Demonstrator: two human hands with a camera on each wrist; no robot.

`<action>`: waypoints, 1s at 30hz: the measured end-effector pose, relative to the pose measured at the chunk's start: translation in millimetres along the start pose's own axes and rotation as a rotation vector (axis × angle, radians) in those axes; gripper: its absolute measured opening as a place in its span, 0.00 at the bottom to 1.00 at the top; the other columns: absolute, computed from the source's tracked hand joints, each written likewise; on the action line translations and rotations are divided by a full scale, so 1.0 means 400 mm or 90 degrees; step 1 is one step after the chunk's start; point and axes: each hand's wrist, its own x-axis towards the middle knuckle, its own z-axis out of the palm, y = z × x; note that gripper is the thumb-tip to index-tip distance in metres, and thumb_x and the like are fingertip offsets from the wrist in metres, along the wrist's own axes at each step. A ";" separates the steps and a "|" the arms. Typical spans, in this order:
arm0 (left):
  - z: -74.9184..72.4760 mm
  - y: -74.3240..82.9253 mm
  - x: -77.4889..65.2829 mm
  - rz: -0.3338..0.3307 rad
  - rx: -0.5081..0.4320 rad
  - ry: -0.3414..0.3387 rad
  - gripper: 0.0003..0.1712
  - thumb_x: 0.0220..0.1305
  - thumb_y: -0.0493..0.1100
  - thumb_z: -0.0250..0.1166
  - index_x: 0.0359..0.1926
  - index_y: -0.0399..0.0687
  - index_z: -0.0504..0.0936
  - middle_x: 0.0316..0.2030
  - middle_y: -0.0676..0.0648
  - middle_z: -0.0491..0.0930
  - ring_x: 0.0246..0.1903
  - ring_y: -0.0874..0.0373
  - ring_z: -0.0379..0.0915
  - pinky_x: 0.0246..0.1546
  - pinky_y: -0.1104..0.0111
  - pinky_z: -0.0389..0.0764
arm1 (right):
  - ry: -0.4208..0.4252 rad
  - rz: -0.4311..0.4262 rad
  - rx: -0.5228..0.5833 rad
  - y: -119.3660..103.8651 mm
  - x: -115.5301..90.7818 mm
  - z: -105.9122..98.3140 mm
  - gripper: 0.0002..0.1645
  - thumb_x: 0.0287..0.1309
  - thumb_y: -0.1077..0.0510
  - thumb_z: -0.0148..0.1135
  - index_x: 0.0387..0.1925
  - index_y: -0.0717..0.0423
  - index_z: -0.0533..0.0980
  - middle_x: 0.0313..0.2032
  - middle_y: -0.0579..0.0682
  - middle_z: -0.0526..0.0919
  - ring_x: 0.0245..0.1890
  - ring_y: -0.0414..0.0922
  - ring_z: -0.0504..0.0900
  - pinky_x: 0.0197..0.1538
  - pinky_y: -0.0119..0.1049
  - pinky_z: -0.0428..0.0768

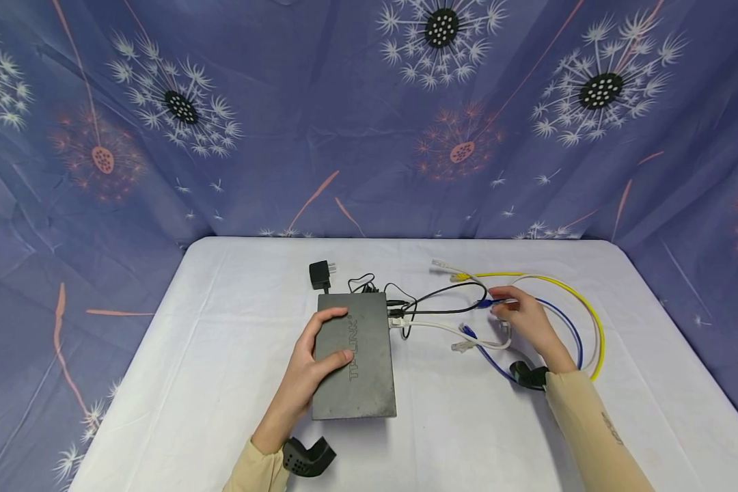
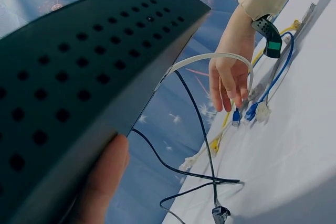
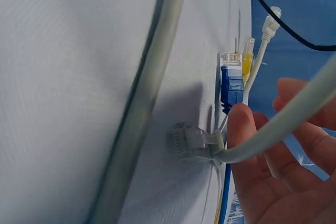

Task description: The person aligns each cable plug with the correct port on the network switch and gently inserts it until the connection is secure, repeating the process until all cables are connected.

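Observation:
A dark grey TP-LINK network switch is held by my left hand, with the thumb and one finger over its top. The left wrist view shows the switch's perforated side and a fingertip at its lower edge. A white network cable runs out of the switch's right side. My right hand hovers over the cables at the right, its fingers loosely bent and parted. Just beyond its fingertips is a blue cable plug. A clear white-cable plug lies near the thumb.
A black power adapter lies behind the switch, with thin black cord looping rightward. A yellow cable and a second blue plug are on the white table. A patterned curtain hangs behind.

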 end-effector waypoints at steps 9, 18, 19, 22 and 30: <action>0.001 -0.004 0.000 -0.002 -0.007 -0.005 0.33 0.54 0.35 0.66 0.61 0.61 0.71 0.57 0.45 0.67 0.49 0.45 0.65 0.48 0.55 0.65 | -0.009 0.015 -0.030 0.017 0.017 0.005 0.23 0.60 0.69 0.58 0.58 0.69 0.70 0.54 0.69 0.74 0.49 0.64 0.75 0.44 0.44 0.76; 0.003 -0.006 0.001 0.000 -0.008 -0.004 0.33 0.54 0.35 0.66 0.61 0.60 0.72 0.57 0.45 0.67 0.49 0.45 0.65 0.48 0.55 0.66 | -0.012 0.035 -0.075 0.019 0.028 0.014 0.23 0.60 0.67 0.58 0.57 0.68 0.70 0.52 0.67 0.75 0.50 0.63 0.76 0.41 0.43 0.76; 0.002 -0.006 0.000 0.000 -0.009 -0.003 0.33 0.54 0.35 0.66 0.61 0.60 0.72 0.57 0.45 0.67 0.49 0.45 0.65 0.48 0.55 0.66 | -0.013 0.038 -0.084 0.017 0.028 0.015 0.23 0.61 0.66 0.58 0.57 0.68 0.70 0.51 0.67 0.76 0.50 0.62 0.76 0.40 0.42 0.76; 0.002 -0.005 -0.001 -0.003 -0.011 -0.002 0.33 0.54 0.35 0.66 0.61 0.60 0.72 0.56 0.45 0.67 0.48 0.45 0.65 0.47 0.55 0.66 | -0.011 0.050 -0.103 0.013 0.028 0.018 0.23 0.61 0.65 0.59 0.57 0.67 0.71 0.51 0.66 0.76 0.49 0.61 0.77 0.40 0.41 0.74; 0.000 -0.005 -0.002 -0.006 -0.013 0.002 0.33 0.54 0.34 0.66 0.61 0.59 0.72 0.56 0.45 0.67 0.49 0.46 0.64 0.48 0.55 0.65 | 0.011 0.038 -0.085 0.008 0.019 0.021 0.20 0.60 0.68 0.58 0.55 0.68 0.73 0.48 0.66 0.78 0.48 0.61 0.77 0.40 0.41 0.75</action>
